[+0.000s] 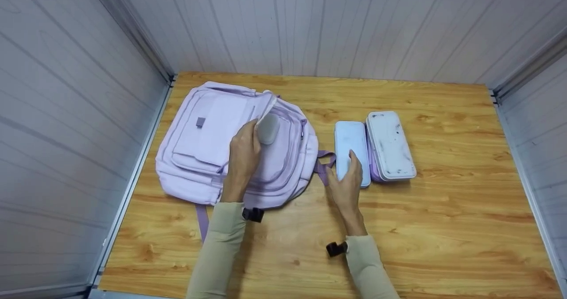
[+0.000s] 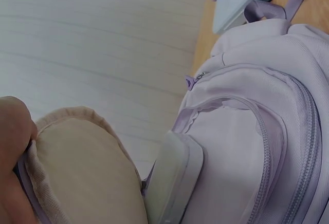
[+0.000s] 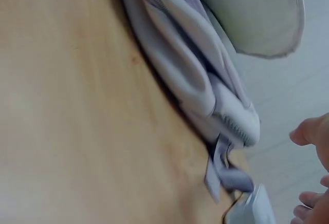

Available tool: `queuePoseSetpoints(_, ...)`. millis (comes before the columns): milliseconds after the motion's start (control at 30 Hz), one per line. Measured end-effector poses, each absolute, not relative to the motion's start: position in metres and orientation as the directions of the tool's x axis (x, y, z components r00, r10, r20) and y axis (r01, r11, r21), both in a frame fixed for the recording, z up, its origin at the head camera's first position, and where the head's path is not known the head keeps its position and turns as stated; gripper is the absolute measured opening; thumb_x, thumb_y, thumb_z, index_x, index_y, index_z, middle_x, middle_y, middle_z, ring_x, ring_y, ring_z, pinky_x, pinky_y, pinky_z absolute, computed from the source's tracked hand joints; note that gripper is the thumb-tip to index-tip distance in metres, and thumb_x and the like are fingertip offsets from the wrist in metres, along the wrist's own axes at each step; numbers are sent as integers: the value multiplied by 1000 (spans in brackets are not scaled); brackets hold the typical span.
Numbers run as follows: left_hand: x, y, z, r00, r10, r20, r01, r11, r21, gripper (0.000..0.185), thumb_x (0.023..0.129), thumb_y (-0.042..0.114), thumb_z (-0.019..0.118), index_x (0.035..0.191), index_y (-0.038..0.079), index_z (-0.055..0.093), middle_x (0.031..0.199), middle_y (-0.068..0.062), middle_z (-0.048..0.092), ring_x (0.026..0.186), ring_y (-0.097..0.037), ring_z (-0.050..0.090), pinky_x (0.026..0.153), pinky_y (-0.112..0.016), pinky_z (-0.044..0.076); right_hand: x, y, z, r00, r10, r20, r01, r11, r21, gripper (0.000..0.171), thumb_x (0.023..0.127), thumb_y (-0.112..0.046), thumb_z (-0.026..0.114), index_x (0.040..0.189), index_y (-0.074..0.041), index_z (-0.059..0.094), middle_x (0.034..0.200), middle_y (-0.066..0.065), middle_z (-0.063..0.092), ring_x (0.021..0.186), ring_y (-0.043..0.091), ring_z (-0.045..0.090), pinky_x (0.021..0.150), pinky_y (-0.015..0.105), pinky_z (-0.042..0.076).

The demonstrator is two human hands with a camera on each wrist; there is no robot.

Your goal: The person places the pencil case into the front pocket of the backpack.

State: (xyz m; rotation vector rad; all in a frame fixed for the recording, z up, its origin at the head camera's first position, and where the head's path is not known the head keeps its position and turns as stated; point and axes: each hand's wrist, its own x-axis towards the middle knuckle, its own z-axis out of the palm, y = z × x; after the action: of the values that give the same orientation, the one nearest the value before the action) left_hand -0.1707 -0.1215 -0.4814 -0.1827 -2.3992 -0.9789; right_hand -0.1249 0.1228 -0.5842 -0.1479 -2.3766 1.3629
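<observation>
Two hands busy: your left hand (image 1: 243, 150) pinches the backpack (image 1: 208, 157) flap open; keep it lifted; your right hand (image 1: 347, 186), fingers relaxed, rests on the blue case (image 1: 350, 139) beside the backpack; curl round it squarely.

Your left hand (image 1: 243, 153) reaches forward with its fingers curled and the thumb pinching inward, forearm running straight up from the near edge — sleeve to the wrist, a dark band at the cuff. Your right hand (image 1: 347, 184) lies lower and flatter, fingers extended and slightly spread, its forearm angled in from the right.
</observation>
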Motion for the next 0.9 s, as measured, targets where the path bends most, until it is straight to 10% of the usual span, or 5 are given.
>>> queuePoseSetpoints(467, -170, -123, -479, -854, -72, 515, 323, 704, 633, 27, 100, 8, 45, 113, -8, 62, 109, -23, 67, 106, -33, 65, 90, -38, 53, -95, 139, -611, -809, 574, 126, 257, 539, -802, 104, 67, -37, 85, 146, -8, 25, 146, 21, 27, 131, 41, 29, 103, 56, 25)
queuePoseSetpoints(900, -169, -124, -479, -856, -76, 512, 319, 702, 637, 26, 100, 8, 46, 112, -7, 63, 107, -22, 68, 105, -33, 65, 89, -39, 53, -98, 136, -617, -786, 617, 23, 345, 470, -812, 114, 67, -44, 85, 150, -10, 15, 147, 22, 26, 134, 39, 25, 109, 53, 18)
